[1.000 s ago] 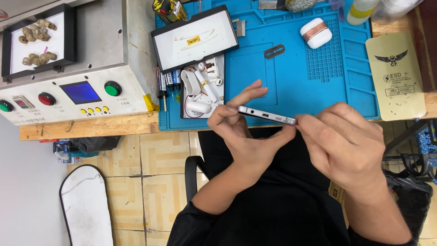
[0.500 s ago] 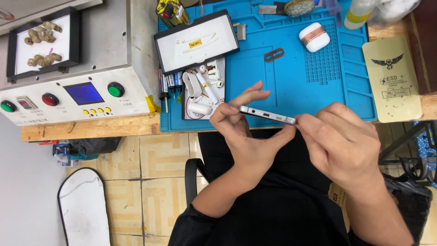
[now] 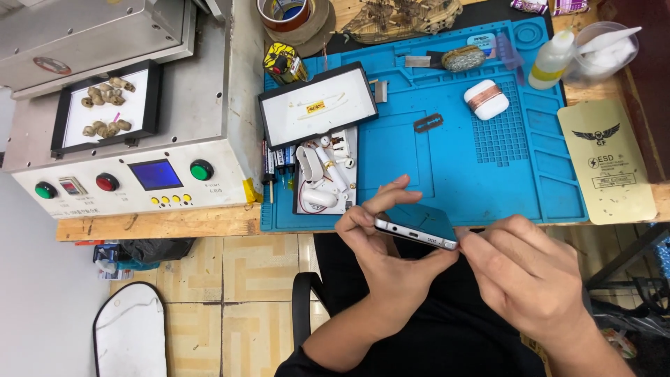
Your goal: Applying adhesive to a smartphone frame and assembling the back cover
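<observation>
Phone [image 3: 417, 231]: slim, metal-edged, dark-backed; we are holding it edge-on above the near edge of the blue work mat [image 3: 488, 146], over our lap rather than on the bench.

Left hand [image 3: 387, 262]: we are clamping the phone between thumb and fingers, cradling it from below and at its left end.

Right hand [image 3: 527, 276]: we are pinching its fingers together at the phone's right corner; whether a small tool sits between them, we cannot tell.

State of work, as we judge it: the phone is looking closed, its shell whole, with no screen or back lifted and no parts of it laid out. We are reading this as an early stage at the seam or corner, with any opening yet to come.

Also on the bench:
- white tray [image 3: 324, 180] of earbud parts, just beyond the left hand
- black-framed white board [image 3: 317, 105] behind it
- razor blade [image 3: 428, 123] and white earbud case [image 3: 486, 100] on the mat
- squeeze bottle [image 3: 551, 61]
- yellow card [image 3: 607, 160] at the right
- grey machine [image 3: 125, 105] with coloured buttons at the left
</observation>
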